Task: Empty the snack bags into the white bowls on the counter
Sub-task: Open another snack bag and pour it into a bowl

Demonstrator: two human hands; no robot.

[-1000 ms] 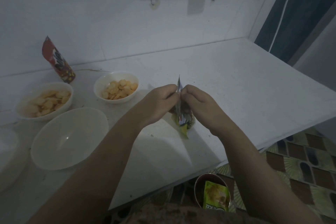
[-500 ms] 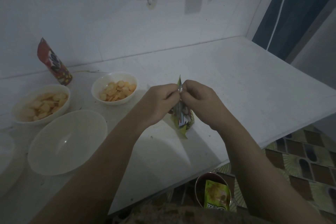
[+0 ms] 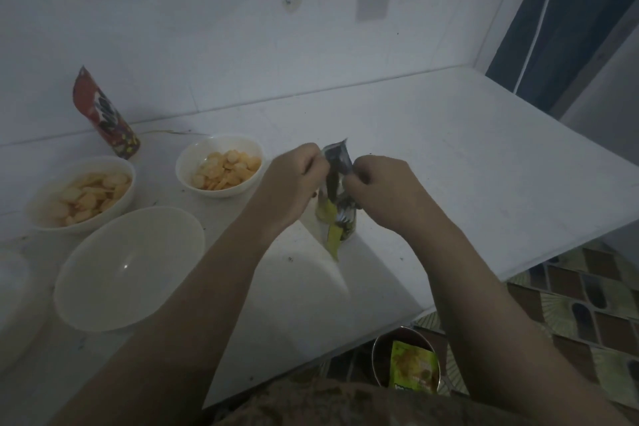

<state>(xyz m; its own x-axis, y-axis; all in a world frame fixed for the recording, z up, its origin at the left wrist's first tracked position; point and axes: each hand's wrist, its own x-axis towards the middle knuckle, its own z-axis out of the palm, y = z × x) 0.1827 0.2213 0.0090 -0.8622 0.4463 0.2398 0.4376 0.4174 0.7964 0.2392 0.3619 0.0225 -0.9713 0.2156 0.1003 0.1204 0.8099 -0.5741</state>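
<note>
I hold a green and yellow snack bag point(image 3: 337, 214) upright above the white counter point(image 3: 449, 156). My left hand point(image 3: 294, 183) pinches the left side of its top and my right hand point(image 3: 380, 190) pinches the right side. The top of the bag is pulled apart, showing a dark silver inside. A large empty white bowl point(image 3: 129, 268) sits to the left of my left forearm. Two smaller white bowls point(image 3: 219, 171) point(image 3: 81, 194) behind it hold pale yellow snacks.
A red snack bag point(image 3: 105, 114) leans against the back wall at the left. Part of another white dish point(image 3: 14, 290) shows at the left edge. Below the counter's front edge a metal bin point(image 3: 406, 363) holds a green wrapper. Patterned floor tiles lie to the right.
My hands have moved apart at the top of the bag, and its mouth has opened from a closed seam. The view has shifted slightly.
</note>
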